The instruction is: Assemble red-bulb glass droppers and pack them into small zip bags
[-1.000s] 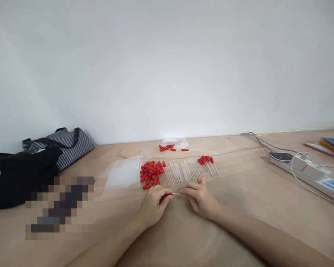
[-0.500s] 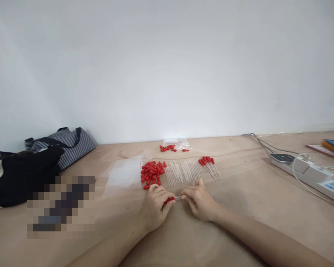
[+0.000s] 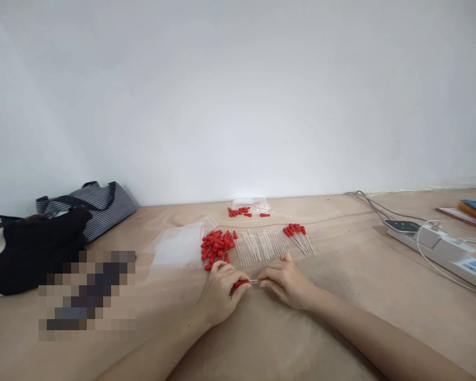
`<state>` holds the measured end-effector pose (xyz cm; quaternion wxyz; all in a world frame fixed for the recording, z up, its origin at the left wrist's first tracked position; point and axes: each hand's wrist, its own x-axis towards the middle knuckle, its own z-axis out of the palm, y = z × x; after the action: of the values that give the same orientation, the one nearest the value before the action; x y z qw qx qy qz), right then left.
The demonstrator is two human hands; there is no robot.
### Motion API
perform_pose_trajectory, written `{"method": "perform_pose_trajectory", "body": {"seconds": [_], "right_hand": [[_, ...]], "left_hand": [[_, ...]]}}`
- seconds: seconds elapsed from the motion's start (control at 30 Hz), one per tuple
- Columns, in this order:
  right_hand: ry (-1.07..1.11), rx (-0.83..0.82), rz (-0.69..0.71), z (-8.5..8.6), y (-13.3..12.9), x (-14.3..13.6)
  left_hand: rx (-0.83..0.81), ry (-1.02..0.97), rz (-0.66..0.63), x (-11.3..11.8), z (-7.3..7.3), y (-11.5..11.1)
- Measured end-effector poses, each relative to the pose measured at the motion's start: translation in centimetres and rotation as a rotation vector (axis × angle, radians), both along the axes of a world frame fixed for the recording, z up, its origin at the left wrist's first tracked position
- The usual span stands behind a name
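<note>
Red bulb point(image 3: 241, 284) and slim clear tube point(image 3: 254, 282) meet end to end between two hands, on the near side of the row of tubes point(image 3: 262, 246). The left hand point(image 3: 224, 290), just in front of the row's left end, has its fingers clamped on the bulb; the right hand point(image 3: 285, 281), in front of the row's right end, has its fingers pinched on the tube. How far the tube sits inside the bulb, if at all, is too small to tell.

Pushing off line is the main risk: the tube is thin and could bend or snap along the short bare stretch between the hands. Too tight a squeeze might narrow the bulb's mouth, so the tube skids aside. A sudden slip could also sweep the right hand's raised fingers into the row and roll tubes over the worktop point(image 3: 246, 338). Left of the row, the pile of red bulbs point(image 3: 214, 244) lies near the left knuckles and might scatter if nudged; right of it, the capped tubes point(image 3: 299, 239) could be knocked askew.
</note>
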<state>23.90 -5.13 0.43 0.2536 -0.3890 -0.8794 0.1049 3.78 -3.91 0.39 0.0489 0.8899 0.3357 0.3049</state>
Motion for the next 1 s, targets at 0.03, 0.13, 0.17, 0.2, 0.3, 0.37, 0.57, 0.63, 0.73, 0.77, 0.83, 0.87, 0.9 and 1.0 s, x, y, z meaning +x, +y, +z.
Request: {"method": "perform_pose_trajectory", "body": {"seconds": [0.03, 0.13, 0.17, 0.2, 0.3, 0.37, 0.57, 0.63, 0.73, 0.77, 0.83, 0.87, 0.9, 1.0], "right_hand": [[-0.009, 0.039, -0.003, -0.1, 0.0, 0.0], [-0.001, 0.092, -0.006, -0.5, -0.2, -0.2], [0.007, 0.089, -0.004, -0.6, -0.3, -0.3], [0.011, 0.082, -0.004, -0.7, -0.4, -0.4], [0.007, 0.052, -0.009, -0.7, -0.5, -0.7], [-0.006, 0.039, -0.008, -0.4, -0.5, -0.7], [0.125, -0.009, -0.353, 0.8, 1.7, 2.3], [0.232, -0.047, -0.663, 0.8, 2.9, 4.5], [0.274, -0.130, -1.029, 0.5, 4.4, 7.6], [0.264, -0.159, -1.090, 0.3, 4.8, 8.3], [0.220, -0.197, -1.145, -0.1, 5.2, 8.9], [0.196, -0.207, -1.147, -0.2, 5.3, 8.9], [0.171, -0.212, -1.145, -0.3, 5.4, 8.7], [0.105, -0.220, -1.147, -0.3, 5.5, 7.8]], "left_hand": [[0.010, -0.003, 0.002, 0.0, 0.0, -0.1], [0.044, -0.023, -0.007, 0.1, 0.0, -0.3], [0.052, -0.029, -0.012, 0.1, -0.1, -0.5], [0.058, -0.034, -0.017, 0.1, -0.1, -0.5], [0.079, -0.037, -0.021, 0.1, -0.1, -0.6], [0.103, -0.026, -0.020, 0.1, 0.0, -0.5], [0.136, 0.016, 0.155, -1.2, 0.4, 0.6], [0.129, 0.023, 0.225, -1.7, 0.3, 1.1], [0.107, 0.037, 0.260, -2.1, 0.1, 1.4], [0.098, 0.045, 0.257, -2.1, 0.1, 1.5], [0.088, 0.060, 0.244, -2.0, 0.0, 1.5], [0.085, 0.067, 0.240, -1.9, -0.1, 1.5], [0.082, 0.072, 0.244, -1.9, -0.1, 1.5], [0.075, 0.076, 0.295, -1.8, 0.0, 1.4]]}}
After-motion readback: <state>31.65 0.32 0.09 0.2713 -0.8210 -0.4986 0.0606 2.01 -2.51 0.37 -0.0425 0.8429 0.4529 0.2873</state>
